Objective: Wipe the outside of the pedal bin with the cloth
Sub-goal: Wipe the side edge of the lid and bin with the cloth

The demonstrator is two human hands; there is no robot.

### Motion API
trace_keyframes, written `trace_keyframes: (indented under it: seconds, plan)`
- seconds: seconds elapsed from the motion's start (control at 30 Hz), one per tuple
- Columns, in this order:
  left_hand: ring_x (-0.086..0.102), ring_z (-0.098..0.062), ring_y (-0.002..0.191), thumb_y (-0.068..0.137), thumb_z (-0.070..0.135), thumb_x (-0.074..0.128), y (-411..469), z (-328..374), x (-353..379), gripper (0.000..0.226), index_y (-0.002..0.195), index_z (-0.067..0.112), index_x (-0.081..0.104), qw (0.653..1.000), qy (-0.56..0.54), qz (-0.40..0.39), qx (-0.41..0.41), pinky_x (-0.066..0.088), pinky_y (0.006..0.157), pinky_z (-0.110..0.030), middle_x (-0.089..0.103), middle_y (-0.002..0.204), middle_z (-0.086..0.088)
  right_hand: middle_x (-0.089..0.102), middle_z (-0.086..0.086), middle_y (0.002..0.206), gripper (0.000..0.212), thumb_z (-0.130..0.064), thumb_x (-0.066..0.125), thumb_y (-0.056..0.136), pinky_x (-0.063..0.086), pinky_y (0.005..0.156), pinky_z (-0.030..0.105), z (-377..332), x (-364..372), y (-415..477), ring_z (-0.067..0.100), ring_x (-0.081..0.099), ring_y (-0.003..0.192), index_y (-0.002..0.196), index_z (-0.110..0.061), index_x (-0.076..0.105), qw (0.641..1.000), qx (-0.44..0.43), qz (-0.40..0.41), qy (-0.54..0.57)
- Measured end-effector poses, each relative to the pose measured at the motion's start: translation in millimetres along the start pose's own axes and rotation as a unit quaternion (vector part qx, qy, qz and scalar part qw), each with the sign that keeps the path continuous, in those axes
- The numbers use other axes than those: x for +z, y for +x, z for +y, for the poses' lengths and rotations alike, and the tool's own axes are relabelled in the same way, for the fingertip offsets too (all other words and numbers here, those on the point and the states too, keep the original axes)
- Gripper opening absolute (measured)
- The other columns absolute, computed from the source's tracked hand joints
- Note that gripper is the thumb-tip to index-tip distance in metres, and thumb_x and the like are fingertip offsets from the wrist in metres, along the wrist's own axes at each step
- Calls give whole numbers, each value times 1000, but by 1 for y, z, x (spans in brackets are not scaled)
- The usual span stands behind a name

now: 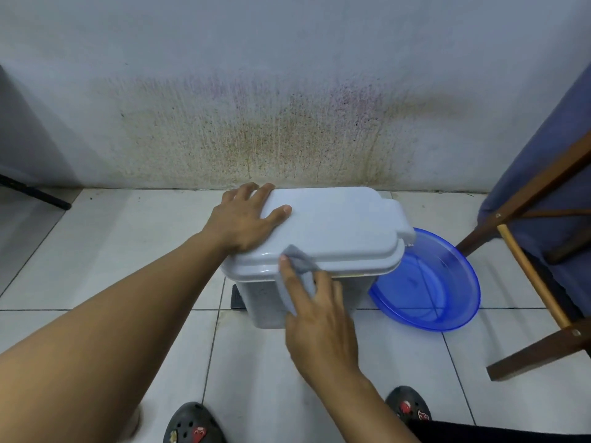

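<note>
Pedal bin stands on the floor, with a blue basin just beside it at 3 o'clock. Left hand lies flat on the lid, fingers spread. Right hand, fingers straight, presses the cloth on the front wall. Risks: a hard rightward stroke shoves the bin into the basin; the unpinched cloth slips out.

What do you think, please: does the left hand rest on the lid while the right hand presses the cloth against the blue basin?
Not quite. The head view shows the right hand pressing the cloth against the pedal bin, not the blue basin. The left hand rests on the lid.
</note>
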State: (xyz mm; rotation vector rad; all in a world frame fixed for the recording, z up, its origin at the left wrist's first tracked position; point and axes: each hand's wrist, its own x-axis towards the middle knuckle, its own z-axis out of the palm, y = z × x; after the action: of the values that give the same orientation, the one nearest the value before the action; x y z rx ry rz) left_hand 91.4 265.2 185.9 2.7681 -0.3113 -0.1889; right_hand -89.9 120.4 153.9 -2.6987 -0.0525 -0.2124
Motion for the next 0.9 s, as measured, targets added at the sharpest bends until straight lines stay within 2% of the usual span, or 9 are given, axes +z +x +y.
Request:
trace_keyframes:
  seconds: [0.07, 0.2, 0.33, 0.47, 0.7, 0.9]
  plan:
    - [19, -32, 150, 89, 84, 25, -1, -1, 1, 80, 155, 41, 22, 1000, 6, 4, 1, 23, 120, -53, 23, 165, 1, 38, 3, 130, 98, -13, 65, 80, 53, 60, 37, 26, -11, -5, 26, 44, 106, 155, -46, 13, 996, 70, 41, 31]
    - [19, -32, 150, 88, 86, 24, -1, -1, 2, 80, 155, 43, 22, 1000, 6, 8, 4, 23, 120, -54, 23, 164, 1, 31, -7, 111, 89, -14, 58, 86, 49, 67, 35, 75, -38, -1, 20, 44, 99, 154, -50, 14, 974, 170, 125, 79]
    - [20, -34, 149, 87, 87, 22, 0, 1, 2, 82, 155, 42, 21, 1000, 14, 8, 9, 23, 119, -56, 23, 165, 1, 35, -5, 110, 75, -18, 52, 94, 50, 73, 37, 103, -55, 17, 22, 53, 95, 152, -52, 18, 949, 263, 115, 132]
    - [20, -34, 149, 86, 87, 23, 1, 1, 2, 83, 156, 42, 21, 1000, 14, 8, 4, 23, 120, -56, 23, 165, 0, 38, -3, 113, 73, -18, 50, 96, 48, 71, 35, 109, -56, 21, 20, 53, 92, 152, -52, 18, 947, 276, 79, 143]
    - [22, -33, 148, 77, 93, 17, 1, -1, 3, 93, 155, 42, 24, 1000, 5, 11, 5, 24, 119, -56, 26, 163, 1, 42, 1, 119, 72, -17, 51, 95, 41, 70, 30, 101, -47, 10, 16, 47, 89, 157, -39, 19, 944, 282, 95, 142]
    - [22, -33, 148, 77, 92, 20, 2, -1, 4, 93, 155, 41, 25, 1000, -2, 11, 5, 25, 119, -57, 27, 162, 2, 41, -1, 108, 69, -15, 54, 87, 45, 73, 33, 89, -36, -8, 22, 53, 97, 151, -33, 34, 950, 273, 93, 118]
